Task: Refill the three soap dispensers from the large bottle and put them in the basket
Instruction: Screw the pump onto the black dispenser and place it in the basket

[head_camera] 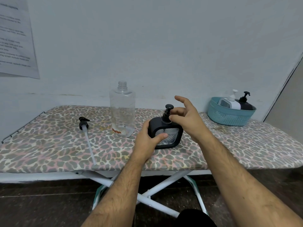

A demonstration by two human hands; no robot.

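Tabletop: left hand (pixel 148 138) around dispenser (pixel 165 133)

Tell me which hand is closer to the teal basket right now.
Right. The right hand pinches the black dispenser's pump, with bare board between it and the basket. The left hand grips the dispenser's far side, farther away.

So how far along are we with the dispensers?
Two dispensers, a white one and a dark one, already stand in the basket. The third dispenser is in hand: left hand grips its body, right hand pinches the pump collar. Left: put it in the basket. The large bottle looks nearly empty, its pump lying on the board.
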